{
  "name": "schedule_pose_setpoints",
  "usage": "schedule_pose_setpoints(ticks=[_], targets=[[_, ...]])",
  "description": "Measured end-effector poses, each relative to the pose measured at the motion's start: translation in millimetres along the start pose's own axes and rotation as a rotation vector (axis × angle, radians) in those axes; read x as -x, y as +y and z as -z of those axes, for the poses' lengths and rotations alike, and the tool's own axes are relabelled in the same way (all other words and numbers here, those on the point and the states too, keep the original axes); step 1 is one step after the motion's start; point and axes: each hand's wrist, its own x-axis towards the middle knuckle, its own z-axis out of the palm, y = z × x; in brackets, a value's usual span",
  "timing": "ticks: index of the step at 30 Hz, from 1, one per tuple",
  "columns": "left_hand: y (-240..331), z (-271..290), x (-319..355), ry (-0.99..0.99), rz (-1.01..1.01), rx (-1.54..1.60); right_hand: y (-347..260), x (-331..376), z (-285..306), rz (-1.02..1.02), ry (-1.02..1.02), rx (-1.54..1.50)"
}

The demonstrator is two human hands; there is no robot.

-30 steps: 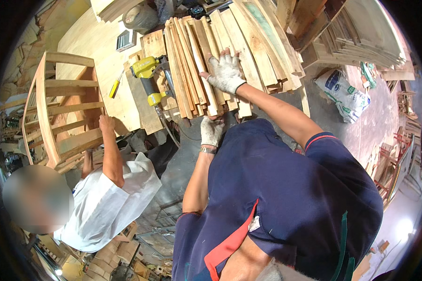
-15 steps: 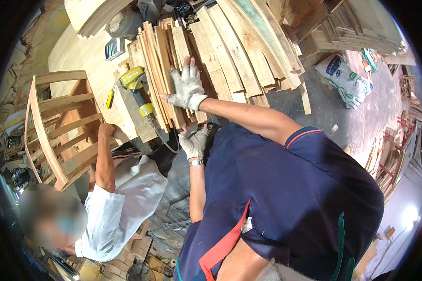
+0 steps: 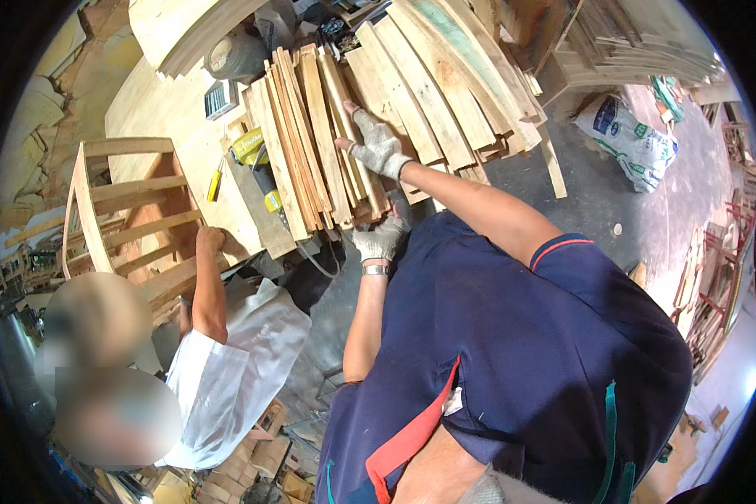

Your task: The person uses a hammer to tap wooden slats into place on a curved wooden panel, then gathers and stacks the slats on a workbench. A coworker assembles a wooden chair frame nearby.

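"As the head view stands, what might go wrong?"

"Uneven pressure could fan out the narrow wooden strips [image 3: 307, 151], bunched just right of the yellow tool [image 3: 248, 147], or knock it."

"And each grip?"

"The right hand [image 3: 380, 149] lies spread on their right side; the left hand [image 3: 380, 239] is at their near ends, though whether it pinches any can't be told."

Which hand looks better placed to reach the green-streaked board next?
Probably the right hand: it is spread over the wooden slats, nearer the green-streaked board. The left hand sits farther off, at the slats' near ends.
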Motion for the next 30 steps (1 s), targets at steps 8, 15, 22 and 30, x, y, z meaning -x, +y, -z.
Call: schedule_pose_setpoints(ticks=[8, 15, 22, 30], targets=[[23.1, -33.1, 61.1, -0.144, -0.049, -0.074, -103.8, -21.7, -49.3, -0.186, -0.075, 0.430], [21.3, -5.1, 74.7, -0.196, 0.004, -0.434, -86.6, -21.7, -63.7, -0.072, -0.106, 0.444], [53.7, -113.0, 123.4, 0.263, -1.969, -1.795, -61.5, -27.9, -57.3, -0.041, -0.084, 0.471], [138.2, -124.0, 49.4, 0.283, -1.598, -2.049, -26.6, -0.7, -23.1, -0.625, -0.153, -0.005]])
